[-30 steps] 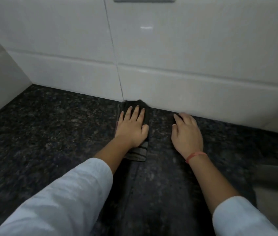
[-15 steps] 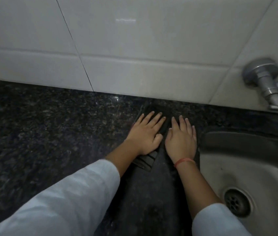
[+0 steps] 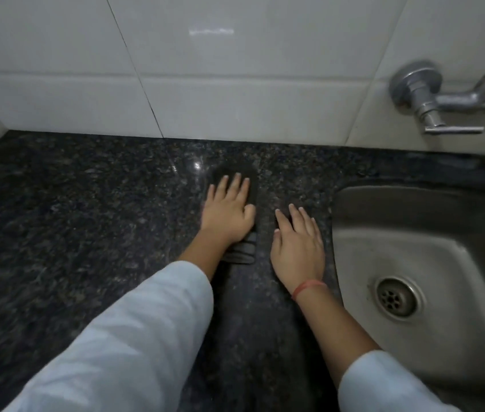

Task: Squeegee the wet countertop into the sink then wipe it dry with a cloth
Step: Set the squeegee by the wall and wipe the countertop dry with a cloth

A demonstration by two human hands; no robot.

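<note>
A dark cloth (image 3: 240, 253) with grey stripes lies on the black speckled countertop (image 3: 86, 221), a short way in front of the back wall. My left hand (image 3: 228, 214) presses flat on it with fingers stretched forward, covering most of it. Beside it, a little nearer to me, my right hand (image 3: 297, 245) rests flat on the stone with fingers spread, close to the left rim of the steel sink (image 3: 351, 209). I cannot tell whether any cloth lies under the right fingers. No squeegee is in view.
The sink's drain (image 3: 396, 300) sits low in the basin at the right. A metal tap (image 3: 431, 96) sticks out of the white tiled wall (image 3: 235, 84) above the sink. A side wall closes the counter at the far left.
Both hands and the cloth have slid right along the back wall, from the left part of the counter to beside the sink. The right hand has drawn back toward me.
</note>
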